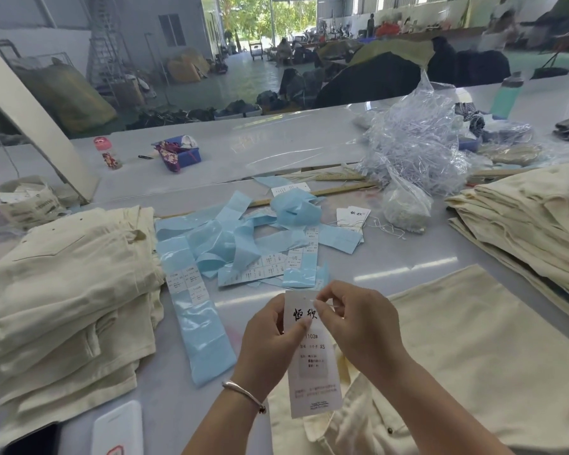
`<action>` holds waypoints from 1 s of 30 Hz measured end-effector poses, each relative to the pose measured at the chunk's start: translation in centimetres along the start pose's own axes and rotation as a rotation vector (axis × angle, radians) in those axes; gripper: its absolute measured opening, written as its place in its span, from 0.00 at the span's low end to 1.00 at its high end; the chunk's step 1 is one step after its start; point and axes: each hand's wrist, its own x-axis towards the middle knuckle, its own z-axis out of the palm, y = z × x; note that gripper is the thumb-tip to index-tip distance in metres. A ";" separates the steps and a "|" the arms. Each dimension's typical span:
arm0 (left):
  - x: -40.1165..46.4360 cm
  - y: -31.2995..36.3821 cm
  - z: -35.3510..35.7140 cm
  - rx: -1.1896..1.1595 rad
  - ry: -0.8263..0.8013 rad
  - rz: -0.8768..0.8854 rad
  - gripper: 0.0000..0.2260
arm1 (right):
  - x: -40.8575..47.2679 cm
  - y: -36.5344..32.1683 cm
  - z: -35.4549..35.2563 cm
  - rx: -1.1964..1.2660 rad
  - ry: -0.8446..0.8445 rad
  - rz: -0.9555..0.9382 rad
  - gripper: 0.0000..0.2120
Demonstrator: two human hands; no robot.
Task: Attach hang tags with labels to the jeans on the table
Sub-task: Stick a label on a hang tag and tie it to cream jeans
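White hang tag [312, 356] held upright above cream jeans [457, 366] at 6 o'clock. Left hand [270, 339] pinching its left edge, thumb across the printed face. Right hand [352, 326] at the tag's 1 o'clock corner, thumb and forefinger pinching thin string [326, 303] beside the punched hole. Blue label strips [243, 244] at 11 o'clock

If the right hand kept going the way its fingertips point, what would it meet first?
The right hand points left at the hang tag it already pinches near the top; beyond that, probably the left hand.
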 end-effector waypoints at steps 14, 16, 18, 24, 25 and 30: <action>-0.5 -0.3 -0.1 0.170 -0.049 0.127 0.02 | -0.3 -0.3 0.8 -0.094 0.014 -0.029 0.04; -0.7 -0.4 0.0 0.073 -0.053 0.162 0.12 | -0.3 -0.2 0.6 -0.086 0.003 -0.026 0.04; -0.6 -0.3 -0.1 -0.117 -0.017 0.114 0.21 | -0.4 -0.1 0.4 -0.057 0.016 -0.041 0.04; 0.6 -0.1 0.0 -0.248 -0.031 -0.020 0.11 | -1.1 -0.5 0.1 -0.042 0.065 -0.091 0.07; 0.6 -0.1 0.1 -0.227 -0.060 -0.006 0.09 | -1.2 -0.4 0.1 -0.048 0.067 -0.087 0.06; 0.9 0.1 0.6 -0.040 -0.088 0.092 0.08 | -1.4 0.4 -0.3 0.008 0.034 -0.061 0.04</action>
